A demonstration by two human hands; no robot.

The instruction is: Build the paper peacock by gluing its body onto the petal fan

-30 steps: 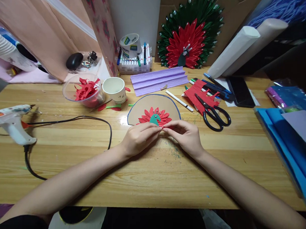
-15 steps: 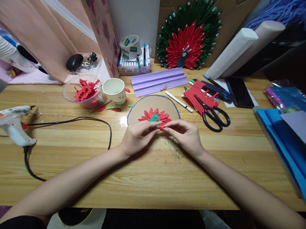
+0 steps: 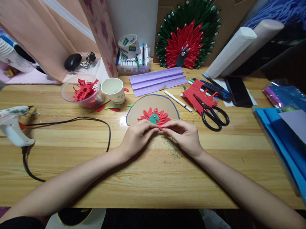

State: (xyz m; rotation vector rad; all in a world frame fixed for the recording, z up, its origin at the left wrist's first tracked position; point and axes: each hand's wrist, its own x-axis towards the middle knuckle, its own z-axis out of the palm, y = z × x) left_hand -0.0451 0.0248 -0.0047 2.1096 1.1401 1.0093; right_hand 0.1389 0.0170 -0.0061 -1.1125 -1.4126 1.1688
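A tan half-round card [image 3: 153, 104] with a blue edge lies on the wooden table [image 3: 145, 168]. Red paper petals [image 3: 155, 115] and a green bird shape [image 3: 154, 119] are fixed on it. My left hand [image 3: 136, 137] and my right hand [image 3: 184, 134] meet at the card's near edge, fingertips pinched together on a small red petal piece right below the petals. Both hands rest on the table.
A white glue gun [image 3: 9, 121] with a black cord [image 3: 74, 119] lies at the left. A clear bowl of red scraps [image 3: 83, 91], a paper cup [image 3: 115, 89], purple pleated paper [image 3: 156, 81], black scissors [image 3: 214, 113], a marker [image 3: 178, 101], a phone [image 3: 238, 93] and blue sheets [image 3: 286, 133] surround the card. A finished peacock fan [image 3: 188, 38] stands behind.
Both hands stay at the card's near edge with small finger movements on the petal piece. The view shifted slightly.
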